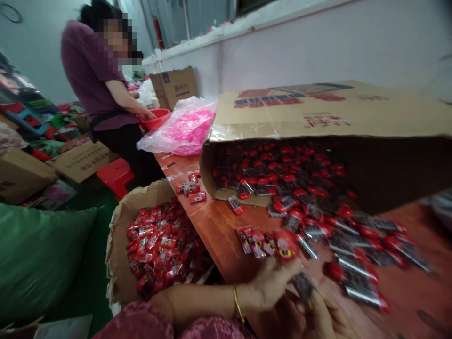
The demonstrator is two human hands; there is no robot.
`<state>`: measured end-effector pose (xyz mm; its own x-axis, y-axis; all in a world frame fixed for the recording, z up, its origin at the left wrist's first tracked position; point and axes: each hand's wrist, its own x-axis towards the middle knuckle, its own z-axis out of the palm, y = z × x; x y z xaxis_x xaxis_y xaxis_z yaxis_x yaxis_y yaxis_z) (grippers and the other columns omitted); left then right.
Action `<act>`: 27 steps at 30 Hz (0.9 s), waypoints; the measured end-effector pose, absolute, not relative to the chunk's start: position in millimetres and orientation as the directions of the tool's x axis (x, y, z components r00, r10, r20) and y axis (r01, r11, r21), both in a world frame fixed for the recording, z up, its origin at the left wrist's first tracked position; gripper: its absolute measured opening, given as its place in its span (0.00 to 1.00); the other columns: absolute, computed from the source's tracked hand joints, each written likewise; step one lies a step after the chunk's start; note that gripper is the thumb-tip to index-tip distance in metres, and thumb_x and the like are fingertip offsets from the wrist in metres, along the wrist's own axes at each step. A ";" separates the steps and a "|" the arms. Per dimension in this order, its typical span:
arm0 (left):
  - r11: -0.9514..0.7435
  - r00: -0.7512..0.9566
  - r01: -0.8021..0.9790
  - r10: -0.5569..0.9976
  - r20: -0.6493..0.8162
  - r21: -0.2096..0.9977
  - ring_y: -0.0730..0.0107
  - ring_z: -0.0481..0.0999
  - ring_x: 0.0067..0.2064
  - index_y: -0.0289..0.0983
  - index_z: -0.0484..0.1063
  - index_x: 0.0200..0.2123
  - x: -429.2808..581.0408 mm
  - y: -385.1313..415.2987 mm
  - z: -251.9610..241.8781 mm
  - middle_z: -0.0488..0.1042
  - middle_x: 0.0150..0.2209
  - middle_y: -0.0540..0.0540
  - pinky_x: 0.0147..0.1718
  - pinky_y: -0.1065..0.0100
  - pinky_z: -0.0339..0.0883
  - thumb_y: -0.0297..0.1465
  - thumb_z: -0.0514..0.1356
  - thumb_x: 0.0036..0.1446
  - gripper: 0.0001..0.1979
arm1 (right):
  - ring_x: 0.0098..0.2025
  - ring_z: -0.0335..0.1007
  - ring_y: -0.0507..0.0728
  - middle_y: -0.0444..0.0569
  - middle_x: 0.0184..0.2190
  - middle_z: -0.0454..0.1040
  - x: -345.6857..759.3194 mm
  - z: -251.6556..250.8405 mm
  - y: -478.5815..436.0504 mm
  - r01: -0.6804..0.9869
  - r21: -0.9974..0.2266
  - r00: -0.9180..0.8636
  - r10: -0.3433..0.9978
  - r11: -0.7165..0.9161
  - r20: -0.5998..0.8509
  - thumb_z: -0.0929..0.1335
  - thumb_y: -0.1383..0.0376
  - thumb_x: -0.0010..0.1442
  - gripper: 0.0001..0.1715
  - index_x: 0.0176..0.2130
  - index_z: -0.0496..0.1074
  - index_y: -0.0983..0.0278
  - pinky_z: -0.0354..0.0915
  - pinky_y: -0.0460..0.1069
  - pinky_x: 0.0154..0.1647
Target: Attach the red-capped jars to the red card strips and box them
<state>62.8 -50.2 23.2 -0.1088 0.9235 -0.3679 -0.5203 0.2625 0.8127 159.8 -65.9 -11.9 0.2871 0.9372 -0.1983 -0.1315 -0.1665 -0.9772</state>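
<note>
Dozens of small red-and-clear packets [339, 245] spill from a cardboard carton [282, 106] lying on its side on a wooden worktop [226, 235]. At the worktop's near edge, the left hand [270, 285], with a gold bangle [238, 305] at the wrist, and the right hand [318, 318] close together around one dark packet [302, 286], grasping it. A short row of packets lies just beyond them. To the left, an open carton [119, 245] is filled with red packets [158, 247]. Farther off, a co-worker [92, 70] in a purple top reaches into a red basin [158, 117], beside a clear bag of pink items [187, 132].
</note>
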 end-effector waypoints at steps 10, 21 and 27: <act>0.196 -0.076 -0.473 0.962 -0.261 0.859 0.71 0.72 0.29 0.33 0.76 0.31 61.9 -53.5 7.6 0.77 0.28 0.46 0.32 0.69 0.65 0.47 0.64 0.45 0.21 | 0.22 0.67 0.49 0.45 0.24 0.73 145.2 -0.7 -72.4 -0.007 -0.999 0.343 0.939 0.042 0.037 0.68 0.54 0.52 0.16 0.32 0.70 0.64 0.67 0.46 0.23; 0.147 -0.023 -0.314 0.986 -0.162 0.938 0.71 0.73 0.36 0.36 0.75 0.34 48.8 -40.4 5.5 0.78 0.33 0.47 0.39 0.71 0.64 0.40 0.65 0.47 0.15 | 0.26 0.69 0.52 0.45 0.27 0.73 170.0 -22.2 -78.0 0.011 -0.999 0.357 0.933 0.051 0.052 0.66 0.56 0.55 0.13 0.35 0.69 0.63 0.70 0.48 0.28; 0.189 0.030 -0.362 0.981 -0.191 0.913 0.73 0.71 0.29 0.35 0.73 0.28 66.1 -35.2 8.6 0.75 0.27 0.50 0.33 0.71 0.64 0.42 0.66 0.44 0.16 | 0.22 0.67 0.51 0.43 0.23 0.72 182.9 -9.5 -80.3 0.063 -0.997 0.224 0.974 0.033 0.046 0.67 0.57 0.55 0.14 0.39 0.71 0.63 0.67 0.47 0.25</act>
